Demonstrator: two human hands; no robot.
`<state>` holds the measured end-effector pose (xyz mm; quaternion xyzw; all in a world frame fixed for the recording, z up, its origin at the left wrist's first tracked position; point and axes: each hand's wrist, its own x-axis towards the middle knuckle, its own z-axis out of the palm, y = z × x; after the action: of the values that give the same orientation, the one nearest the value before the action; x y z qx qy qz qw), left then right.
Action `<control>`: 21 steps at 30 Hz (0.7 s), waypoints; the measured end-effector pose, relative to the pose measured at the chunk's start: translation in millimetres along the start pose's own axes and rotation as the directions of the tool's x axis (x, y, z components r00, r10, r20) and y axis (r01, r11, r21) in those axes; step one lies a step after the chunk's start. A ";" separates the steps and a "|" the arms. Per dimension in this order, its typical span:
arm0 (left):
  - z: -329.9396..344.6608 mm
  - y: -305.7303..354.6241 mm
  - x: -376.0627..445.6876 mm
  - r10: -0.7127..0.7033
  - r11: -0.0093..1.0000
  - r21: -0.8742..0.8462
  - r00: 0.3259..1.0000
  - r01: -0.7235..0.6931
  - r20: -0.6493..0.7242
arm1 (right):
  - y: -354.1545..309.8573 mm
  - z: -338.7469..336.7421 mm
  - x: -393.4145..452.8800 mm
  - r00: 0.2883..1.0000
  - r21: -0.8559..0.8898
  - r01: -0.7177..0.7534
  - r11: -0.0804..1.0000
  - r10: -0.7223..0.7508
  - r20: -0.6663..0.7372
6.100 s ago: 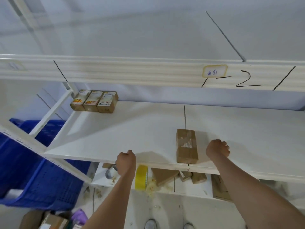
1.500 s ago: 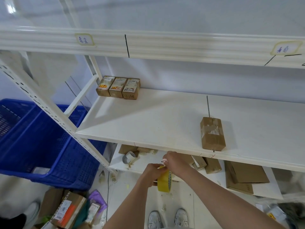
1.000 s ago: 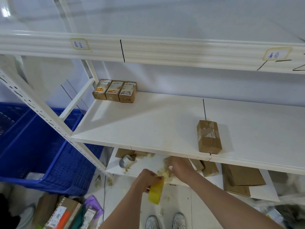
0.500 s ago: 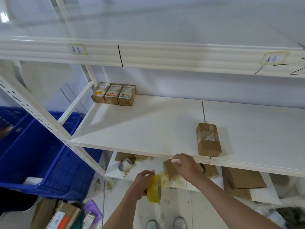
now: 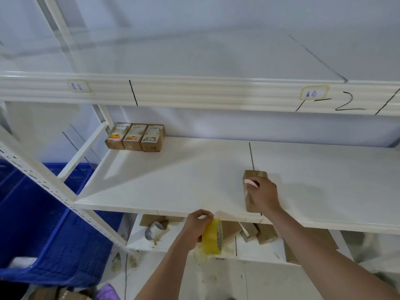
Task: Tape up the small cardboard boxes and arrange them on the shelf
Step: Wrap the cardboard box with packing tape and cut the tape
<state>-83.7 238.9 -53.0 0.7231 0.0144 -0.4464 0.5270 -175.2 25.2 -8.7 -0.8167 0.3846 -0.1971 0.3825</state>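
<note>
Our right hand (image 5: pixel 263 197) curls its fingers round the box (image 5: pixel 249 191) lying near the shelf (image 5: pixel 173 180) front edge; our left hand (image 5: pixel 198 226) grips the tape (image 5: pixel 213 237) just below it.

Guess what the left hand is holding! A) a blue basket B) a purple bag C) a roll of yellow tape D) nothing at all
C: the left hand grips the roll of yellow tape just below the shelf edge, while the right hand is on the brown cardboard box.
</note>
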 end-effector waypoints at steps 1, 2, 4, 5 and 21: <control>4.2 9.5 0.0 0.023 1.000 0.001 1.000 -0.023 0.013 | -0.3 -1.4 3.2 1.000 -0.006 0.007 1.000 -0.007 -0.005; 8.7 18.5 -0.2 0.048 0.999 0.003 0.998 -0.048 0.028 | -0.3 -3.3 6.1 1.000 -0.008 0.009 1.000 -0.009 -0.011; 18.0 36.1 -1.4 0.098 0.995 0.004 0.994 -0.098 0.053 | 0.3 -9.7 12.9 0.999 0.008 -0.011 1.000 0.011 -0.032; 22.4 44.8 -2.8 0.119 0.993 0.004 0.991 -0.119 0.060 | 1.0 -14.1 16.5 0.998 0.027 -0.032 0.999 0.033 -0.045; 88.4 135.1 9.3 0.312 0.948 -0.036 0.947 -0.315 -0.072 | 68.6 -83.8 44.7 0.941 -0.070 -0.312 0.948 0.298 -0.162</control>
<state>-67.5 106.3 38.0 0.7176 -0.0730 -0.3328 0.6074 -231.6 -77.5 -8.0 -0.7472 0.5430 -0.1778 0.3395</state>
